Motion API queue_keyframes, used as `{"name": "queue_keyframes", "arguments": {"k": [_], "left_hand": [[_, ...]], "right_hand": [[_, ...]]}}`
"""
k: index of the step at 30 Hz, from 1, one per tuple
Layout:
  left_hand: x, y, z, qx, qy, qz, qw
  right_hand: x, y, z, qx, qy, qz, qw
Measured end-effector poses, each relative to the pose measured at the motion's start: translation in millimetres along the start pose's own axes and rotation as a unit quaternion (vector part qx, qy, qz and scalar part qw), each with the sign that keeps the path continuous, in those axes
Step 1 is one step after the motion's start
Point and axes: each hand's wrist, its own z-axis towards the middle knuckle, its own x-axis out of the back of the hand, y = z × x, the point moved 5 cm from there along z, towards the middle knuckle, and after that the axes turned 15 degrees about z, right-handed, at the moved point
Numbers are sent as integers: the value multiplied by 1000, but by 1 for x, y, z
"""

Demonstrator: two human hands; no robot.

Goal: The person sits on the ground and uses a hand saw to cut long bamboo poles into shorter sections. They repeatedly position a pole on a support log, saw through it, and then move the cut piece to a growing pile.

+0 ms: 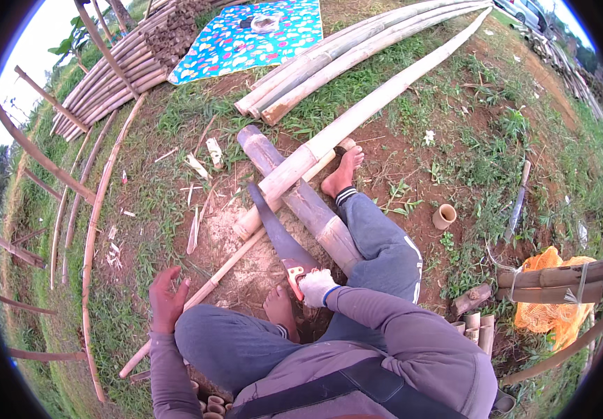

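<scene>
My right hand [317,288], in a white glove, is closed round the orange handle of a hand saw [282,239]. Its dark blade points away from me and crosses over the near end of a long pale bamboo pole [357,122]. That pole rests across a thick, darker bamboo log [324,218], which runs toward my bent right leg. My left hand [168,299], bare and empty, is raised beside my left knee with thumb and fingers apart. A thin bamboo stick [219,274] passes close to it, slanting under the pale pole. Whether the teeth touch the pole I cannot tell.
Pale sawdust and bamboo scraps [195,227] lie on the ground ahead. More long poles [315,77] and a patterned blue mat [245,42] are farther off. At right are a cut bamboo cup [444,216], a long blade [519,200] and orange netting [549,307].
</scene>
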Motion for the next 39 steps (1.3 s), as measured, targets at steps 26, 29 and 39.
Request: {"name": "queue_keyframes", "arguments": {"k": [26, 29, 39], "left_hand": [[-292, 156, 257, -139, -302, 163, 929], [-288, 145, 256, -118, -297, 177, 931], [-208, 140, 235, -188, -173, 220, 941]], "right_hand": [[152, 273, -133, -398, 311, 40, 862], [163, 248, -138, -429, 334, 116, 831], [167, 223, -153, -375, 378, 67, 844]]}}
